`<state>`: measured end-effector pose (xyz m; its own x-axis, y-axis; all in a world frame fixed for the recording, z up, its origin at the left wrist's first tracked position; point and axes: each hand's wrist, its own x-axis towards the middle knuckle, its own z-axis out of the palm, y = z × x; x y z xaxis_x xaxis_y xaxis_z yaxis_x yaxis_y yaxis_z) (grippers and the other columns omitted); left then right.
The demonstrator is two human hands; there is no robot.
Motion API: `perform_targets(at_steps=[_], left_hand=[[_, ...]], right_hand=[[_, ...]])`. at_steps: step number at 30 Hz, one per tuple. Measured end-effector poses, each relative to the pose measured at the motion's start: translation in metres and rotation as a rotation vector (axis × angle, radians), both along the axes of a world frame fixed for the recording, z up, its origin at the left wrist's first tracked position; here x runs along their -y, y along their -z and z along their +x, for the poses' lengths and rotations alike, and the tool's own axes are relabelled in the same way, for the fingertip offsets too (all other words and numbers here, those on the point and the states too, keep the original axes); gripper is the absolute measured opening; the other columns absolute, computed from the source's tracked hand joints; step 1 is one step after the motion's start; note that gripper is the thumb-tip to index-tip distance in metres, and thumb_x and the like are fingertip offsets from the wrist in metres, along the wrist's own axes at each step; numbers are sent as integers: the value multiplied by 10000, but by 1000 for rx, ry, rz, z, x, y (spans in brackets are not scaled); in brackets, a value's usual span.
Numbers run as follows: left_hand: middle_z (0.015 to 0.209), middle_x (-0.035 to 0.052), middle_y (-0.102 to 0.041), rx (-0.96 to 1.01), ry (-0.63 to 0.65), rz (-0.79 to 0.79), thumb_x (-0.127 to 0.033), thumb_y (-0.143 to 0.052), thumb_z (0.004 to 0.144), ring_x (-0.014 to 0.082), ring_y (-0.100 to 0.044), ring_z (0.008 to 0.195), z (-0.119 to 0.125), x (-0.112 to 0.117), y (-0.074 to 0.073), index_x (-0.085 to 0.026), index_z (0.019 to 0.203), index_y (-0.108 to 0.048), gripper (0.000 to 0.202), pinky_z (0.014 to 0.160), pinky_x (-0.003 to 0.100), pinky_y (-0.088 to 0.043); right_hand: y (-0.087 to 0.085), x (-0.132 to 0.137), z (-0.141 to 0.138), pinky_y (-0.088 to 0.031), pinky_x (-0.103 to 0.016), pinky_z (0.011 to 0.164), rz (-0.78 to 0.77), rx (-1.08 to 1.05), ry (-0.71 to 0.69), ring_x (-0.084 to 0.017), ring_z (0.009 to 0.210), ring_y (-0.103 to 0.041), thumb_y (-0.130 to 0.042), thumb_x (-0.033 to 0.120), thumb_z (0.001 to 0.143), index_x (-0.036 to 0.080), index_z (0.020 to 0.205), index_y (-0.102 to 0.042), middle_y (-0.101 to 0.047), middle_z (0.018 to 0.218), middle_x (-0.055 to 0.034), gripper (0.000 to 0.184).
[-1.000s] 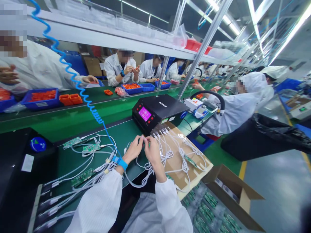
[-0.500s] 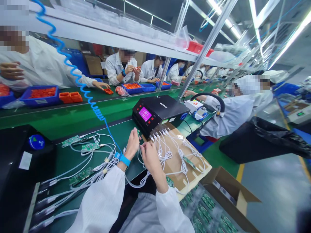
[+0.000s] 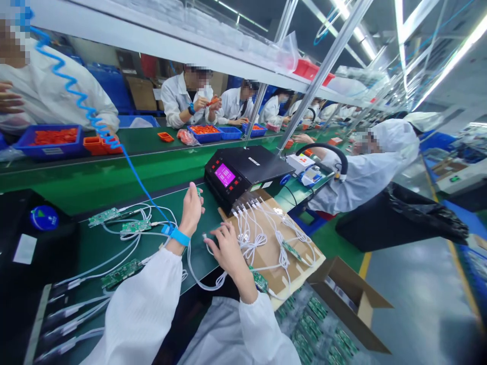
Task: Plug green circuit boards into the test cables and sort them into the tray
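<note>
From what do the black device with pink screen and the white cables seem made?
Black device: perhaps satin-coated metal, by its flat panels and crisp edges; plastic is possible. White cables: smooth, likely plastic or rubber, as they bend in loops.

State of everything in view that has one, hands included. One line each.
left hand: raised, closed on green board, mostly hidden
right hand: open, fingers spread
white plug: not plugged in; contact with right thumb unclear
tester: screen lit magenta
tester cables: plugged in
wristband: on left wrist
blue bin: holds orange parts
carton: open
</note>
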<state>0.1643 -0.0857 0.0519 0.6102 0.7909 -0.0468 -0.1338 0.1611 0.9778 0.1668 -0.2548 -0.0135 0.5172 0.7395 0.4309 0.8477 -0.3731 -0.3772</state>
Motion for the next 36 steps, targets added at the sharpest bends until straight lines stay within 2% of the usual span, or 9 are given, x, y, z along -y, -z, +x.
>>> perform_targets(at_steps=[4, 9, 15, 18, 20, 23, 26, 31, 36], left_hand=[[620, -21, -508, -74, 180, -24, -713, -370, 1006, 134, -521, 524, -13, 13, 4, -186, 1053, -576, 568, 466, 209, -470], [623, -31, -516, -156, 346, -66, -639, -377, 1039, 144, -589, 523, -17, 29, 10, -190, 1191, -571, 512, 504, 231, -512], [747, 14, -607, -243, 363, 90, -488, -360, 1072, 127, -563, 534, -10, 41, 22, -188, 1130, -590, 382, 520, 236, -482], [729, 11, -612, -250, 478, 111, -506, -360, 1059, 171, -610, 589, -8, 54, 33, -215, 1240, -582, 408, 575, 277, -513], [725, 10, -607, -239, 560, 162, -538, -363, 1048, 190, -618, 631, -5, 66, 39, -222, 1179, -612, 423, 621, 300, -522], [846, 35, -656, -168, 576, 292, -570, -352, 1045, 208, -643, 820, -1, 83, 42, -212, 1002, -623, 451, 786, 319, -524], [993, 51, -684, -72, 551, 281, -612, -328, 1046, 211, -637, 974, 2, 95, 41, -204, 994, -600, 493, 891, 311, -499], [910, 26, -665, -94, 535, 301, -588, -364, 1052, 185, -636, 857, 4, 102, 41, -214, 986, -559, 427, 797, 283, -476], [898, 25, -669, -179, 456, 440, -460, -325, 1078, 184, -631, 794, 3, 107, 42, -234, 949, -537, 336, 716, 276, -407]], right_hand=[[-1, 11, 17, -506, -519, 1086, -6, -12, 76, -327, 1317, -521, -637, 268, 990, 176, 1243, -685, -665, 1207, -157, 273], [-8, 26, 38, -559, -338, 794, -164, -184, 80, -243, 868, -705, -591, 177, 973, 211, 896, -760, -726, 888, -91, 188], [-32, 43, 49, -559, -336, 778, 217, -618, 35, -216, 805, -721, -623, 411, 969, 198, 942, -748, -771, 844, -55, 249], [-40, 51, 52, -572, -326, 773, 434, -868, 47, -198, 777, -731, -700, 498, 900, 186, 975, -706, -755, 801, -38, 321], [-43, 52, 53, -575, -325, 784, 532, -939, 74, -192, 777, -733, -743, 525, 858, 185, 958, -687, -746, 791, -33, 359], [-43, 50, 51, -582, -330, 780, 618, -962, 116, -188, 763, -720, -771, 549, 825, 186, 918, -674, -735, 778, -31, 386], [-41, 44, 48, -591, -329, 752, 660, -956, 179, -189, 745, -708, -758, 549, 827, 182, 925, -676, -723, 761, -30, 388], [-38, 39, 45, -573, -321, 718, 619, -834, 265, -196, 735, -697, -634, 534, 907, 183, 957, -670, -724, 812, -47, 357], [-43, 43, 43, -496, -307, 691, 396, -613, 308, -199, 721, -659, -481, 478, 995, 215, 906, -617, -714, 807, -42, 309]])
